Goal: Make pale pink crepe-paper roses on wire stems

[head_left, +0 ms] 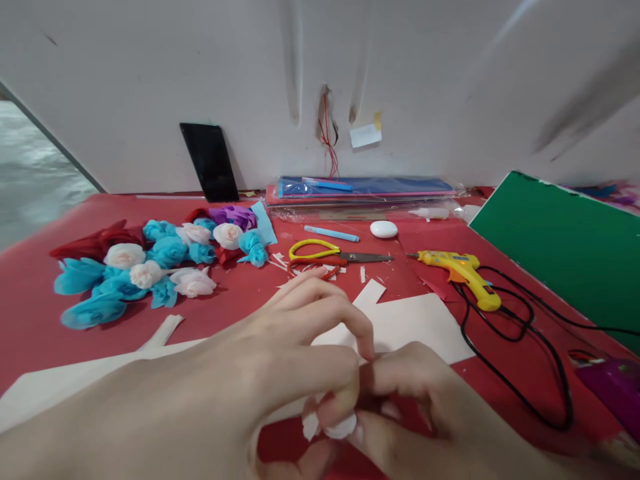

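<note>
Close to the camera, both hands meet over the red table. My left hand (pixel 280 360) is curled, its fingertips pinching a small piece of white paper (pixel 343 427). My right hand (pixel 415 400) presses its thumb and bent fingers against the same piece from the right. Fingers cover much of it, so its full shape is hidden. Beneath and behind the hands lie sheets of white paper (pixel 415 323). Just beyond the left fingertips rest scissors (pixel 363 257) with a yellow and a red handle loop, among small paper scraps.
Crepe-paper flowers (pixel 167 253) in blue, white, red and purple lie at left. A yellow glue gun (pixel 463 267) with a black cable sits right, near a green board (pixel 560 247). Behind are a blue pen (pixel 331 233), a white oval object (pixel 384 229), wrapped sheets (pixel 370 189) and a dark tablet (pixel 209 162).
</note>
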Demonstrator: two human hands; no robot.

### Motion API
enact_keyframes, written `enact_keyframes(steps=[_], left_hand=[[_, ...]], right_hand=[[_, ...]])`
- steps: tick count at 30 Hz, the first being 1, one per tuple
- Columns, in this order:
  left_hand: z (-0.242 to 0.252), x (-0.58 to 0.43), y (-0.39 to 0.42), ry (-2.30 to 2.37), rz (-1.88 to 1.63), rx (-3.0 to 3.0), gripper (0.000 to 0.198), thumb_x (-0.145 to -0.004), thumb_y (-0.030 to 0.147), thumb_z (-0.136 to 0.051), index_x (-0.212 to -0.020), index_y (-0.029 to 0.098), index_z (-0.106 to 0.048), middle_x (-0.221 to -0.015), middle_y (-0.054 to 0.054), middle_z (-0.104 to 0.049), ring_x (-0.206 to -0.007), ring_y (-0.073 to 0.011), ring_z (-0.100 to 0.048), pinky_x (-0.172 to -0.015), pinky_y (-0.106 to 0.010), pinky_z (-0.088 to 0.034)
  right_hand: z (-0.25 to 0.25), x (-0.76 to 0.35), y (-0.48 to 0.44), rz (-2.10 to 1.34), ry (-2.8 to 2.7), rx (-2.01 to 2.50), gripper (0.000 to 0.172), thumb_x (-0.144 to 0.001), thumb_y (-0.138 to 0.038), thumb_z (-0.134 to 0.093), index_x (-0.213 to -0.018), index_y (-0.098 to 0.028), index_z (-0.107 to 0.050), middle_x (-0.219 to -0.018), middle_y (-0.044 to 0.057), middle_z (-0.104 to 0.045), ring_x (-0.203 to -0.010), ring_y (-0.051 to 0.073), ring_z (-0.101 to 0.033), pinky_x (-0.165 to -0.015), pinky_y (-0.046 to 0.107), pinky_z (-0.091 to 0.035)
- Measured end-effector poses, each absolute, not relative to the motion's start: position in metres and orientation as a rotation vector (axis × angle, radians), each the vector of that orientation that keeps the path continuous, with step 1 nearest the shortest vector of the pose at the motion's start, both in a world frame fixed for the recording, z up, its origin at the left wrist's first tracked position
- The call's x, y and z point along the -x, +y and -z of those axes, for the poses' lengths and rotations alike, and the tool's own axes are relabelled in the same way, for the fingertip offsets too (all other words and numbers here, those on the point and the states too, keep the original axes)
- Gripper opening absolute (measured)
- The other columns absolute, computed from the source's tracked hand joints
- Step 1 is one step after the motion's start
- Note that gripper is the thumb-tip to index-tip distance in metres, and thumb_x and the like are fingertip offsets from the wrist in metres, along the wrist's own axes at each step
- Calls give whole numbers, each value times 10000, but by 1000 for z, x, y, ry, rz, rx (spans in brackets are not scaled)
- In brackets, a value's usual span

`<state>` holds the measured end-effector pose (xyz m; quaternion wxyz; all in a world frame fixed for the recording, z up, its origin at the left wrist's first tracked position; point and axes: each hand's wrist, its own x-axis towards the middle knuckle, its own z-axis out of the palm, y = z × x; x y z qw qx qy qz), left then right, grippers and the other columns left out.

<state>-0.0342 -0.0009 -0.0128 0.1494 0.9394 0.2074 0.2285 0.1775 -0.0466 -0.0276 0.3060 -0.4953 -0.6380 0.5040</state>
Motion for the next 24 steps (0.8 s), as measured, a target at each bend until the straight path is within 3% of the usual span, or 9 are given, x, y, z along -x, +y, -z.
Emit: enact_keyframes(steps=[4,11,13,16,20,24], left_hand=[[15,34,0,582,-651,-2688,310,-763,72,-761,-827,320,-586,-1117,27,-740,-1016,-186,-744,-940,-291,-645],[14,35,0,529,-656,-2587,342,-761,-15,-706,-792,295,-568,-1160,40,-719,-1081,-133,-716,-923,-186,-628],[12,35,1,539,-682,-2526,336,-798,4,-715,-853,307,-579,-1130,39,-728,-1054,-129,-719,-849,-156,-630],[10,33,2,609,-779,-2554,274,-814,115,-755,-917,327,-615,-1026,26,-746,-1026,-194,-732,-807,-238,-651],[16,25,-2,772,-974,-2813,135,-780,277,-775,-828,318,-656,-948,-10,-731,-1084,-301,-713,-971,-449,-637],[23,22,-6,828,-1067,-2895,139,-782,349,-789,-780,310,-656,-932,-19,-725,-1118,-316,-690,-1054,-502,-591]], right_hand=[[19,-177,-46,-1545,-1615,1313,204,-852,-259,-692,-774,-258,-880,-716,14,-765,-686,174,-725,-556,191,-561],[18,-180,-49,-1484,-1628,1417,185,-846,-249,-706,-735,-214,-849,-745,20,-775,-721,184,-742,-566,182,-569],[17,-181,-48,-1471,-1623,1357,217,-849,-200,-672,-731,-237,-850,-737,10,-786,-693,168,-734,-570,182,-564],[15,-180,-44,-1319,-1712,1195,264,-816,-133,-630,-677,-242,-827,-646,11,-763,-601,163,-698,-588,225,-567],[18,-180,-41,-937,-1906,935,311,-773,-31,-555,-633,-208,-769,-633,37,-767,-606,180,-702,-689,292,-595],[22,-184,-44,-641,-2017,910,306,-899,-45,-562,-780,-205,-795,-685,24,-786,-613,160,-678,-711,287,-594]])
